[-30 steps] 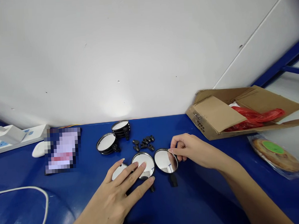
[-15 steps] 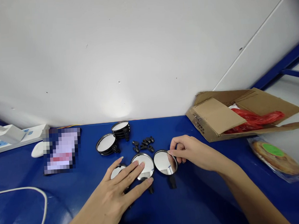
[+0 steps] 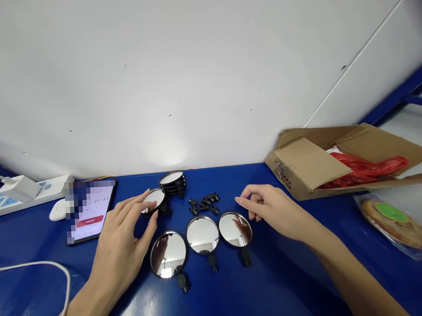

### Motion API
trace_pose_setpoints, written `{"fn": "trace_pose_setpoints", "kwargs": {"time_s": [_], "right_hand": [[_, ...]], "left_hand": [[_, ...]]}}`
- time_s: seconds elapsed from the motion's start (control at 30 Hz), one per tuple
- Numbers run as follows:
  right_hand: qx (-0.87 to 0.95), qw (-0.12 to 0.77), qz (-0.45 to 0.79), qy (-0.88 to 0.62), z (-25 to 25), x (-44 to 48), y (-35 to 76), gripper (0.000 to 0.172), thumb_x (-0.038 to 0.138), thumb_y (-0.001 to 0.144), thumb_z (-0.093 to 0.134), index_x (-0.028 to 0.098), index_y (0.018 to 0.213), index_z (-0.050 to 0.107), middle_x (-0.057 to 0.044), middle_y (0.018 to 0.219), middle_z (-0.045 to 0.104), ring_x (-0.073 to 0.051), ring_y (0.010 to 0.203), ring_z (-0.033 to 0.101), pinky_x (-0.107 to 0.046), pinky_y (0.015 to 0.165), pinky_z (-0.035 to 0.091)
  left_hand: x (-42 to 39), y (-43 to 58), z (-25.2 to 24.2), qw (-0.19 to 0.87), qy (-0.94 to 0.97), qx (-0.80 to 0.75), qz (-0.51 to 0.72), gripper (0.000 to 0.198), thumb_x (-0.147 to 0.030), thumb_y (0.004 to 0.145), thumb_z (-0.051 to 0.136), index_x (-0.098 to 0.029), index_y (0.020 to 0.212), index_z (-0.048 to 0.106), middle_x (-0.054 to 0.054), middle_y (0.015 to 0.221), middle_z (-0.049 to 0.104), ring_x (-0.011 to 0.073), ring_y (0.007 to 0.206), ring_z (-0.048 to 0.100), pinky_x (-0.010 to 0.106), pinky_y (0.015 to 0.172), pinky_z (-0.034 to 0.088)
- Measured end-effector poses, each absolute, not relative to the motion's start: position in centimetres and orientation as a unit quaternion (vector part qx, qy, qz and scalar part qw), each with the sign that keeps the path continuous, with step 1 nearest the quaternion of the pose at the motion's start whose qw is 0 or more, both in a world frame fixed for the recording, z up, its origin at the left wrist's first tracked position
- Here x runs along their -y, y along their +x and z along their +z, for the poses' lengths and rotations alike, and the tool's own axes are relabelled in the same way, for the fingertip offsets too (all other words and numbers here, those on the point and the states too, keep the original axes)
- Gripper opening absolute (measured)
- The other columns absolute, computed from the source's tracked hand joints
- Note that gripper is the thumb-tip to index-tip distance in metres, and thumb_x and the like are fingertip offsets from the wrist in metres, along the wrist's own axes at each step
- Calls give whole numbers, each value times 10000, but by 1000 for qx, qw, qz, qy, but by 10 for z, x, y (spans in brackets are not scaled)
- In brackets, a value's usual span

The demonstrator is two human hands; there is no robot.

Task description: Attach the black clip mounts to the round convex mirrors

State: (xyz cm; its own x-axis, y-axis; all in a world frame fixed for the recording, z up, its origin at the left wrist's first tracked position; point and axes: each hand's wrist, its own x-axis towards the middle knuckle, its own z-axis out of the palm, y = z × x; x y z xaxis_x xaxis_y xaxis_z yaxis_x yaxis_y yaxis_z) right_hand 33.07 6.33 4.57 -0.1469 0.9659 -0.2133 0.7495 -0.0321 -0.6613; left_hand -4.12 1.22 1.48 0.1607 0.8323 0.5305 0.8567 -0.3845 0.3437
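My left hand (image 3: pixel 125 233) is at the left stack of round black-rimmed mirrors, its thumb and fingers closed about the edge of the top round mirror (image 3: pixel 156 197). Part of that stack is hidden behind the fingers. Three more mirrors lie face up in a row: a left one (image 3: pixel 168 254), a middle one (image 3: pixel 203 235) and a right one (image 3: pixel 235 230), each with a black joint piece at its lower side. Just above the right mirror hovers my right hand (image 3: pixel 266 207), fingers curled and thumb against the index finger, with nothing visible in them.
A second mirror stack (image 3: pixel 172 180) stands near the wall. Several small black clamp pieces (image 3: pixel 204 203) lie in front of it. To the left are a phone (image 3: pixel 94 216), a power strip (image 3: pixel 58 186) and a white cable (image 3: pixel 67 283); to the right, a cardboard box (image 3: pixel 310 162) and wrapped bread (image 3: pixel 398 223).
My left hand has left the row of mirrors and moved up and left to the left stack. My right hand has let go of the right mirror and lifted slightly.
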Motion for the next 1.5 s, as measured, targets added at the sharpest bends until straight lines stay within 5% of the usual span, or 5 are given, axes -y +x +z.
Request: {"fn": "trace_pose_setpoints", "kwargs": {"time_s": [0.33,0.63,1.03,1.27,1.5], "right_hand": [[712,216,258,-616,48,-56,306,347,520,1118,583,272,898,687,5,753,703,-212,700,626,-349,645,429],[802,252,236,-487,39,-45,283,199,276,1150,592,292,1109,786,-67,1199,750,-285,1180,640,-471,1033,531],[822,212,248,-467,33,-44,278,245,255,1172,601,268,1109,838,-86,1208,740,-292,1166,629,-494,1017,568],[827,230,224,-462,31,-45,277,249,240,1166,606,267,1105,847,-83,1159,765,-286,1118,651,-486,986,587],[818,287,187,-462,26,-48,282,166,163,1084,722,269,1029,838,-49,1120,786,-264,1051,679,-450,941,583]], "left_hand": [[-18,-49,3,158,-804,482,-312,303,-189,1152,638,-205,1448,701,106,1243,891,295,1060,863,472,1011,608],[-20,-58,2,199,-817,436,-320,317,-89,1120,669,-92,1425,754,142,1220,901,271,989,885,396,935,606],[-2,-45,16,219,-744,427,-465,733,175,936,753,-243,1538,763,100,1273,884,274,1098,837,399,945,579],[7,-39,18,115,-775,418,-461,614,102,1030,683,-298,1484,789,33,1230,866,231,1079,819,390,939,544],[13,-25,29,-101,-729,468,-490,403,-100,1129,659,-380,1371,820,-26,1263,813,145,1081,799,238,994,598]]}}
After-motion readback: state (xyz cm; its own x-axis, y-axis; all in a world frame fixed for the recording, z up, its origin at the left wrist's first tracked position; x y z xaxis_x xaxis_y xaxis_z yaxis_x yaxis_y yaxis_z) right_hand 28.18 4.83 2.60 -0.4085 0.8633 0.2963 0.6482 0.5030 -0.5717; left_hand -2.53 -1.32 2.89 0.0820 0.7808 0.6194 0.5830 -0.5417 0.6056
